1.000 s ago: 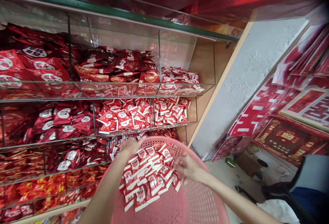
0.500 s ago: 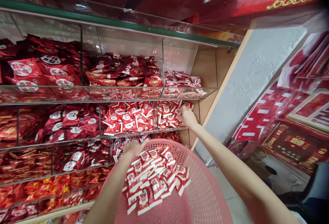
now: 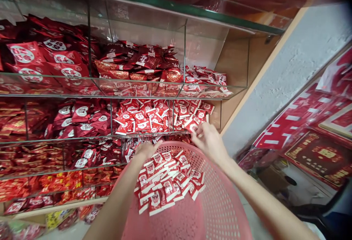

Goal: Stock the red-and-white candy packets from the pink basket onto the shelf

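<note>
A pink perforated basket is held at its far rim by my left hand, whose fingers curl over the edge. Inside it lies a loose pile of small red and white packets. My right hand is above the basket's right far rim, in front of a shelf compartment, with thumb and fingers pinched on a red packet. Similar red and white packets fill the compartment just behind it.
Glass shelves with dividers hold dark red packets and orange-red packets on the left. A grey wall stands at the right, beside red decorations and a dark chair.
My right hand has come back from the compartment towards the basket, with a packet now at its fingertips. The view has shifted closer to the shelves. My left hand stays on the rim.
</note>
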`<action>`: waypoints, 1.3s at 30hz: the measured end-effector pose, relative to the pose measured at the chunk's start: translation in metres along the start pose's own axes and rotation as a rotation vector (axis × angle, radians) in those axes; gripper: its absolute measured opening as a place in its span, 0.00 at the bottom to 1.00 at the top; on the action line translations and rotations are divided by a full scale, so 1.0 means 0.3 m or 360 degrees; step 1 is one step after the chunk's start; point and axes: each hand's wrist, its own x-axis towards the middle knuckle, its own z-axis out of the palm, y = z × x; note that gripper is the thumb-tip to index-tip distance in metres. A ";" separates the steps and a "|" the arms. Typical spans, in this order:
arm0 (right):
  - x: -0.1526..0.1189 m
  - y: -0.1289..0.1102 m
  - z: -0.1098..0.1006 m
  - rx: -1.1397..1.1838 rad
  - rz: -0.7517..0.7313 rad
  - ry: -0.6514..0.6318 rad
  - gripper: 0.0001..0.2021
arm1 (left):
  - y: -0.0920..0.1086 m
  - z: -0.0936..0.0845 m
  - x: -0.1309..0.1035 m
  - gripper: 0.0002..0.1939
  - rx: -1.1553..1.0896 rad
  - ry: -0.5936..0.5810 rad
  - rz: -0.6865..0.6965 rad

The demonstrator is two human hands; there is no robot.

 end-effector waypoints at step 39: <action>-0.214 -0.273 0.177 -0.0320 -0.0244 -0.1198 0.15 | -0.002 0.003 0.003 0.44 0.0043 0.0020 -0.0022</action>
